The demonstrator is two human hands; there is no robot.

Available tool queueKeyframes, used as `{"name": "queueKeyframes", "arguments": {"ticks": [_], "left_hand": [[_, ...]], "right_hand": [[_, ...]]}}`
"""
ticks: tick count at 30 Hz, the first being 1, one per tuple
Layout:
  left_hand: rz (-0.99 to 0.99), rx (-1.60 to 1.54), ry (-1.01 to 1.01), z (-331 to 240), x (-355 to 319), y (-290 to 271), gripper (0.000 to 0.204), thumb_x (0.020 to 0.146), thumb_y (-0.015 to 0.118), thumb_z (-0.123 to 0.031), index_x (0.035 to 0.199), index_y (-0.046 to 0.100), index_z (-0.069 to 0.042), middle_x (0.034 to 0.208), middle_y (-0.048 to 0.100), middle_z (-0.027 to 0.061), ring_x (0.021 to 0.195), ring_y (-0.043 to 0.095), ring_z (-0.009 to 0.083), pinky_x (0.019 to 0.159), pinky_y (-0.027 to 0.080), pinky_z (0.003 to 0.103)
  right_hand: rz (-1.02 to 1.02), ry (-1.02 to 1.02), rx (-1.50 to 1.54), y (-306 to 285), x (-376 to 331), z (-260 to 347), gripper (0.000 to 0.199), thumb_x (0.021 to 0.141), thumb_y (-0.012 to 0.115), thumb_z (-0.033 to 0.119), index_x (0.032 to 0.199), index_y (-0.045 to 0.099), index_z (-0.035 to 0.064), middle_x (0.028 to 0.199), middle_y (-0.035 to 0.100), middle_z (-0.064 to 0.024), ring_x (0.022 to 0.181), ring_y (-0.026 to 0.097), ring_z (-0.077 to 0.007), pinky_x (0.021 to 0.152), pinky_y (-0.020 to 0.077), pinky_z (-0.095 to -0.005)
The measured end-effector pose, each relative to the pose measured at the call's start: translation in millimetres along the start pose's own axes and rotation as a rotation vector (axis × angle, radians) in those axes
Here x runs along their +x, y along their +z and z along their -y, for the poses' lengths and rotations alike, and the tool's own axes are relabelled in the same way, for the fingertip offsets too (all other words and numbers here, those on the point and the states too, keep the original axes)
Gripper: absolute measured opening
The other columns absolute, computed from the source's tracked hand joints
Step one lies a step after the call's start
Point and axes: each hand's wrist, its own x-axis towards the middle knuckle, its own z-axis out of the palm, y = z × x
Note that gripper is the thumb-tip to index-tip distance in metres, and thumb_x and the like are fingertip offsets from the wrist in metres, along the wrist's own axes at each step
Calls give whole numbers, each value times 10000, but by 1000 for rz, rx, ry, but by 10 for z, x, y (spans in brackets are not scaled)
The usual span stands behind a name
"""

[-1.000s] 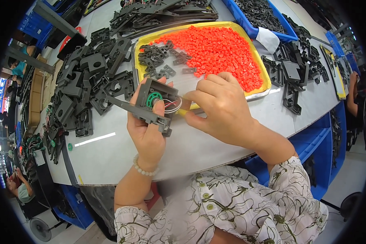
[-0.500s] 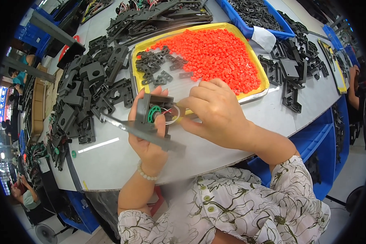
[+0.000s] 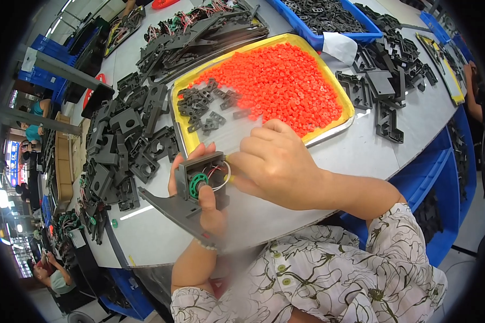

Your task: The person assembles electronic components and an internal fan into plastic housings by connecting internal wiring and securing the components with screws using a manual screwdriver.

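A dark grey plastic housing with a long flat arm and a box-shaped end lies in my left hand. That hand is closed round it, the thumb pressing near a green ring-shaped part inside the box. Thin red and white wires loop out of the box on its right side. My right hand is closed in a pinch at the box's right edge, beside the white wire loop. Its fingertips show a little yellow, and whatever they hold is hidden.
Beyond my hands, a yellow-lined tray holds many small red pieces and small dark brackets. Grey housings pile up at left. A blue bin stands at the back, with dark frames at right.
The housing has tilted, its long arm now slanting down toward my left wrist. My right hand stays by the wires, slightly lower. The view has shifted a little.
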Motion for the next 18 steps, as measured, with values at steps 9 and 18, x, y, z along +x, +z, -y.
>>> {"name": "queueKeyframes", "arguments": {"ticks": [9, 18], "left_hand": [[-94, -44, -89, -52, 46, 62, 493, 900, 452, -215, 1303, 270, 3, 1233, 428, 228, 1113, 482, 318, 907, 440, 416], [-126, -122, -181, -82, 63, -7, 465, 925, 423, -189, 1318, 235, -27, 1258, 414, 202, 1145, 458, 298, 923, 427, 414]], "right_hand": [[-11, 26, 27, 63, 8, -37, 179, 618, 663, 192, 672, 531, 85, 660, 483, -34, 695, 505, -197, 669, 367, -332], [11, 49, 97, -6, 36, -36, 284, 560, 711, 109, 810, 590, 55, 749, 550, -48, 715, 527, -220, 699, 400, -345]]}}
